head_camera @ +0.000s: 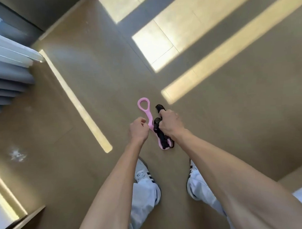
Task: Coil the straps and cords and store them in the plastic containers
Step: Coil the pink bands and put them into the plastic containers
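I am standing and looking down at the floor. My left hand (138,129) pinches the middle of a pink rubber figure-eight band (143,104), whose upper loop sticks up and whose lower loop hangs below both hands. My right hand (170,123) grips a bundle of black cord (162,139) with black handles poking out above my knuckles. The cord dangles down across the lower pink loop. Both hands are held close together at waist height. No plastic container is in view.
Brown tiled floor (86,68) with bright sunlight strips lies all around. Pleated grey-white curtains (8,68) hang at the left. My two shoes (144,173) are below the hands. A pale ledge shows at the bottom left and a white edge at the bottom right.
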Motion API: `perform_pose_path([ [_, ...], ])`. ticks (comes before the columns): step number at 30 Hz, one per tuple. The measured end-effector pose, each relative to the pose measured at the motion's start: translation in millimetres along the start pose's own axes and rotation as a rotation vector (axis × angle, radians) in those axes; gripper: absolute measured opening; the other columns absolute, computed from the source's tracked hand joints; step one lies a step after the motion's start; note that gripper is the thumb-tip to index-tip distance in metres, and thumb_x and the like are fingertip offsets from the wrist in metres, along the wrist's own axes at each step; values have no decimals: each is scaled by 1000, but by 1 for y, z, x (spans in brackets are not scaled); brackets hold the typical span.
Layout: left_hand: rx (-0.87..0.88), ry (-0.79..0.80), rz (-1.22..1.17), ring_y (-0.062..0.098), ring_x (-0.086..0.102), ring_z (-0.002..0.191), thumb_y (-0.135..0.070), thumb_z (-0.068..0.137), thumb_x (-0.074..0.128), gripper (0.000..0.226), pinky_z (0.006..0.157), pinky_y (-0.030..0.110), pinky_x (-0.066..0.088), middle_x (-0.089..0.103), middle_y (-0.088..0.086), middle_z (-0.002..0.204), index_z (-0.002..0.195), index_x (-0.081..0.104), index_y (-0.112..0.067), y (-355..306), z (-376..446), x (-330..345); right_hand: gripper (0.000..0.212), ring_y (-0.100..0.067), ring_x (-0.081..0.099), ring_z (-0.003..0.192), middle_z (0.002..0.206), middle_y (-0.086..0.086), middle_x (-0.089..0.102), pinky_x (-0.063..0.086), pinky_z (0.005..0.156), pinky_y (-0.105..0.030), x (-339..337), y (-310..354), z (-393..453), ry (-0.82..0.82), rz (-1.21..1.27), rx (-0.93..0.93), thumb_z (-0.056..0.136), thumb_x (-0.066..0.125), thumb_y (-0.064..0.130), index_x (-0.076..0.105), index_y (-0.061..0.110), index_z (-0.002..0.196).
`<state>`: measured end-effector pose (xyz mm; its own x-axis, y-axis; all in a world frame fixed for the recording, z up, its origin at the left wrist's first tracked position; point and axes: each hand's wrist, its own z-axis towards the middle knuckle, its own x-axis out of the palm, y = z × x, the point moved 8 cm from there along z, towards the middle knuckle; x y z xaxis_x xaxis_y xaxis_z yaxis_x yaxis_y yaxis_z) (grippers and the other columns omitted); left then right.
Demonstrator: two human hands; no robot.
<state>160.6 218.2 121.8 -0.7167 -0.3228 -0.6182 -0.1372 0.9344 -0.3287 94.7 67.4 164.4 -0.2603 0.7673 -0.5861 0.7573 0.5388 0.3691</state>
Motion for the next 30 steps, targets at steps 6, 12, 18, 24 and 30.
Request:
perform_pose_path([
  [6, -221, 75, -89, 39, 62, 106, -5, 83, 49, 24, 81, 36, 51, 70, 17, 104, 95, 70, -6, 68, 94, 91, 21, -38, 56, 102, 110, -16, 57, 44, 82, -40, 92, -48, 75, 34, -37, 12, 90, 47, 13, 55, 8, 109],
  [12, -369, 104, -341, 26, 55, 79, -7, 82, 68, 27, 78, 34, 50, 59, 8, 83, 65, 50, -18, 76, 143, 132, 8, -38, 57, 96, 104, -15, 58, 47, 77, -40, 122, -70, 115, 30, -2, 100, 85, 49, 11, 48, 12, 93],
  [18, -531, 176, -627, 18, 44, 49, 1, 77, 62, 17, 48, 22, 35, 55, 9, 77, 94, 58, -3, 72, 113, 123, 17, -33, 56, 92, 100, -11, 62, 46, 76, -35, 118, -69, 99, -38, 361, 343, 88, 47, 16, 60, 11, 99],
  [24, -171, 285, -649, 3, 52, 47, 11, 78, 54, 29, 40, 12, 34, 62, -6, 61, 70, 68, -13, -5, 4, 23, 29, -28, 54, 84, 81, -4, 60, 38, 69, -34, 41, -13, 15, -113, 697, 438, 90, 53, 39, 59, 12, 83],
  [30, -1, 269, -659, 19, 56, 73, 14, 86, 61, 12, 72, 29, 47, 64, 14, 82, 94, 70, 14, -76, -137, -104, 21, -25, 51, 70, 67, -3, 53, 44, 68, -34, -78, 70, -103, -188, 856, 501, 82, 68, 24, 55, 11, 72],
])
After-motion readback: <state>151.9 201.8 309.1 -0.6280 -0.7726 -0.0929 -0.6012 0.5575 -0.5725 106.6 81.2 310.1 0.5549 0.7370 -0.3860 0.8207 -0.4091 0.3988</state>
